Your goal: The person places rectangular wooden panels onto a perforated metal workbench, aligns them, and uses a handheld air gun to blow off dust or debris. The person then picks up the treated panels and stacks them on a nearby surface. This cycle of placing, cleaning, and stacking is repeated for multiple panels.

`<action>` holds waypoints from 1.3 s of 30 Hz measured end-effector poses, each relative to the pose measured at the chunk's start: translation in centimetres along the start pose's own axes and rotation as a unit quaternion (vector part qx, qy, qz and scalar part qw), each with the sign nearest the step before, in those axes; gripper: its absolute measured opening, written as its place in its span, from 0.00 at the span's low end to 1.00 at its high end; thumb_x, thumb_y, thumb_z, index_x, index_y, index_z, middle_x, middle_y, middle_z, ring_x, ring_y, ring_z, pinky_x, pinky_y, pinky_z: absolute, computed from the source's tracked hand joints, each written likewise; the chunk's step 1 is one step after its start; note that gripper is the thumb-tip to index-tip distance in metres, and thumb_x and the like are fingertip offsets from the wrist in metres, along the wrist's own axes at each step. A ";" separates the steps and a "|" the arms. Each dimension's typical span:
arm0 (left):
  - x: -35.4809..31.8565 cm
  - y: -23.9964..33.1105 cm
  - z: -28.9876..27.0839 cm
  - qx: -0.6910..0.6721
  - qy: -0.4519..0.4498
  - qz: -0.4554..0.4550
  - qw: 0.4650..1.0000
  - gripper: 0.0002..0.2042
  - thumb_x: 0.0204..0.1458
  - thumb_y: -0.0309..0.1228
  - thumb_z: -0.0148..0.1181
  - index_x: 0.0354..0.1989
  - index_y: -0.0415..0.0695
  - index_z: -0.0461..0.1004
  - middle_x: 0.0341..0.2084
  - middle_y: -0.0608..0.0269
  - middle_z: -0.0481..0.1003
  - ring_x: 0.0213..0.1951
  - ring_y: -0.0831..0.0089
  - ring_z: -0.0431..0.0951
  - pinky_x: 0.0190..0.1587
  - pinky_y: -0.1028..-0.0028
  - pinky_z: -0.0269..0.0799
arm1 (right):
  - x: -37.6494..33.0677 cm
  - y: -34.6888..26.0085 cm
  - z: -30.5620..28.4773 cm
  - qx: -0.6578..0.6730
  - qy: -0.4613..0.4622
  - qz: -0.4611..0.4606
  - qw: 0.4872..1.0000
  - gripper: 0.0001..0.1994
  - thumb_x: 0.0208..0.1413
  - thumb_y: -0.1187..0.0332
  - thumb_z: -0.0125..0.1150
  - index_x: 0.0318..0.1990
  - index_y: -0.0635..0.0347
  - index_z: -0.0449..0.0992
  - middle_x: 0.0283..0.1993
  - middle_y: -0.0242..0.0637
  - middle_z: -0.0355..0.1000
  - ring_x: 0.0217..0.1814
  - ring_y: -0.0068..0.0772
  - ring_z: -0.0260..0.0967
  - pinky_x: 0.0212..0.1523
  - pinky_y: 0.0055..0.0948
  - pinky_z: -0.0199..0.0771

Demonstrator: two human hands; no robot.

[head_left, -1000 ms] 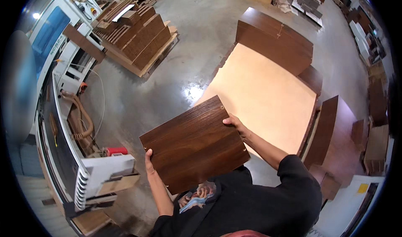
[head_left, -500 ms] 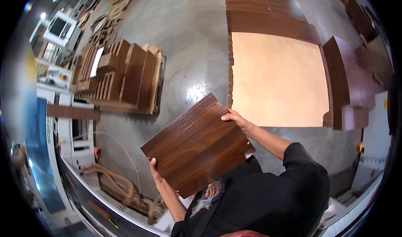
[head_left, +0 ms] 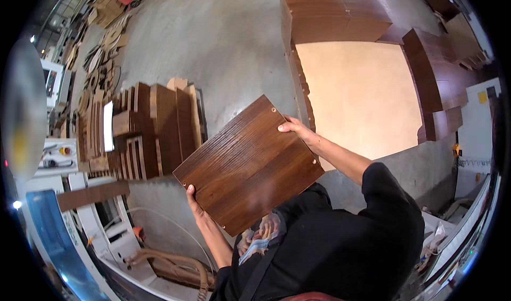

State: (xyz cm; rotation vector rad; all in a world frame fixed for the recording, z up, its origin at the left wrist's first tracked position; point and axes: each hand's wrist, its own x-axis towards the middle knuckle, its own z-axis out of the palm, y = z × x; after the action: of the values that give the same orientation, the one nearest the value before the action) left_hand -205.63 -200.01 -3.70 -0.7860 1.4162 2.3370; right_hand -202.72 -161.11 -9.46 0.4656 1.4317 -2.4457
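Note:
Between my two hands I hold a dark brown wood-grain panel [head_left: 247,168], tilted, with small round holes or fittings near its corners. My left hand [head_left: 195,201] grips its lower left edge, the thumb resting on the face near a corner. Along the upper right edge, my right hand [head_left: 298,132] is closed with its thumb over the face. The fingers of both hands are mostly hidden behind the panel. Its lower edge is close to my black shirt.
Ahead right stands a stack with a pale tan top sheet [head_left: 362,99], bordered by brown panel stacks [head_left: 335,14]. A pallet of upright brown boards [head_left: 173,125] stands at left. Beside it is a white machine [head_left: 106,221] with a tan hose [head_left: 175,258]. Cardboard scraps [head_left: 106,51] lie far left.
My view has turned, so the board pallet and machine sit lower in the picture. The panel has shifted slightly up and left in view, still held by both hands.

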 end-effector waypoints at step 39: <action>50.3 -33.5 43.2 0.206 -0.208 -0.247 0.924 0.39 0.46 0.44 0.67 0.65 0.39 0.60 0.53 0.53 0.72 0.52 0.61 0.75 0.54 0.63 0.73 | 17.2 -0.3 -50.7 0.099 0.442 -0.006 0.891 0.45 0.42 0.51 0.72 0.65 0.70 0.62 0.57 0.45 0.70 0.57 0.39 0.70 0.59 0.38 0.70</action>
State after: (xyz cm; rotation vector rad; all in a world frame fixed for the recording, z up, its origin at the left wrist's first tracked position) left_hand -242.02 -147.53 -41.72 -0.4221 1.2682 1.6217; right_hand -211.54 -117.68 -39.53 1.7943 1.4216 -2.4874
